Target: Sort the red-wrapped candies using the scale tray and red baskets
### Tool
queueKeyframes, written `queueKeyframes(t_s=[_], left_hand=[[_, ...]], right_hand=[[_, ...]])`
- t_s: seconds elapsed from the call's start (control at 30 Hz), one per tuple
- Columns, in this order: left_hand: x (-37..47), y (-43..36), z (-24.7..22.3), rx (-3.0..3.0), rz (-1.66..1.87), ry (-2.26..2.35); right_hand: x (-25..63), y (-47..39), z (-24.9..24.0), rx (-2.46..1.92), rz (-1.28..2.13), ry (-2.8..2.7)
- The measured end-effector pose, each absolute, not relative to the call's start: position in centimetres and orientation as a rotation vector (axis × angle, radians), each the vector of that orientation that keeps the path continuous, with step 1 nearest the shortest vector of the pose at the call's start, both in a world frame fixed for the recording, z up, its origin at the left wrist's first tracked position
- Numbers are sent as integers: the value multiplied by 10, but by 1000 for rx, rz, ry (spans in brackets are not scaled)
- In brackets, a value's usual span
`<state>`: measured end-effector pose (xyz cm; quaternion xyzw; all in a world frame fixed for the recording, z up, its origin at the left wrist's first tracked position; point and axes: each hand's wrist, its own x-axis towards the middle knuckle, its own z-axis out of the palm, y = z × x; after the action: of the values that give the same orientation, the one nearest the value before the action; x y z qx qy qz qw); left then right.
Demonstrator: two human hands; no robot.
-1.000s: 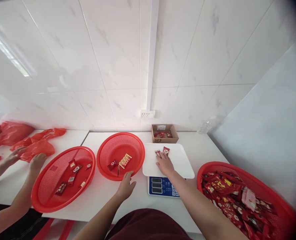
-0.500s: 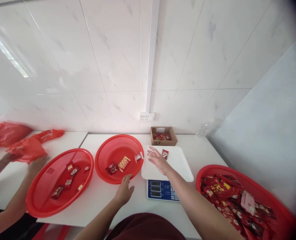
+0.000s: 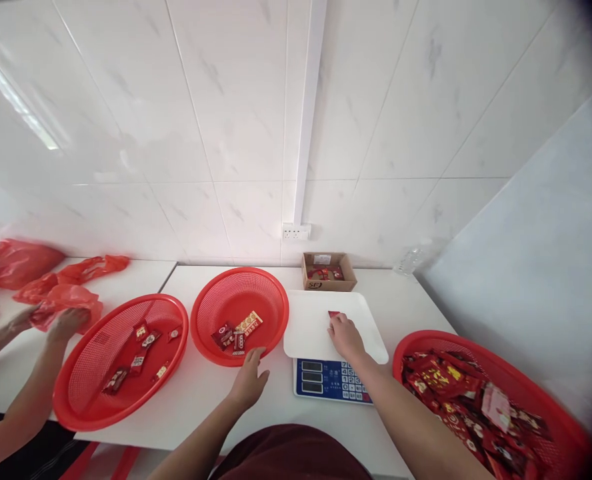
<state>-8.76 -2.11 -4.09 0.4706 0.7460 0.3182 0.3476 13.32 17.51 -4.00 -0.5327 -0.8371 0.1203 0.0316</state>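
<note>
My right hand (image 3: 347,339) is over the white weighing pan (image 3: 306,333) of a scale, fingers closed on a small red snack packet (image 3: 333,313), mostly hidden by them. My left hand (image 3: 247,383) rests at the near rim of the middle red basket (image 3: 265,287), thumb apart and fingers stretched over the rim, holding nothing that I can see. Inside that basket lie a yellow-and-white bar packet (image 3: 249,323), a dark red packet (image 3: 223,336) and a small red-and-white packet (image 3: 239,342). The scale's blue keypad panel (image 3: 333,380) faces me.
A left red basket (image 3: 71,393) holds several small packets. The right basket (image 3: 541,387) is heaped with red packets (image 3: 441,373). Behind the scale stands a cardboard box (image 3: 329,283). A co-worker's hands (image 3: 69,323) handle a red plastic bag (image 3: 83,300) at far left.
The small red-and-white packet has dropped from the middle basket's right edge to its bottom. My right hand has moved right across the pan and closed on the red packet. My left hand stays put.
</note>
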Motion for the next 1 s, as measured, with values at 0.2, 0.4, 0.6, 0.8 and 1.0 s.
queueKeyframes(t_s=[0.2,0.4,0.6,0.8,1.0], left_hand=[[-88,-23,-41,1262,778,1952],[-93,-22,-48,1340,739,1978],[-116,-5,-55,1484,710,2073],[-136,19,-57,1561,600,2242],[-127,27,-51,1423,671,2243]], right_hand=[[126,169,-27,-1744,767,-2180],[80,156,19,-1218,1840,-1413],[84,137,43,-1093,1823,-1378],[206,132,-5,-1480,1338,-1384],[360,101,-61,-2188,808,-1726]])
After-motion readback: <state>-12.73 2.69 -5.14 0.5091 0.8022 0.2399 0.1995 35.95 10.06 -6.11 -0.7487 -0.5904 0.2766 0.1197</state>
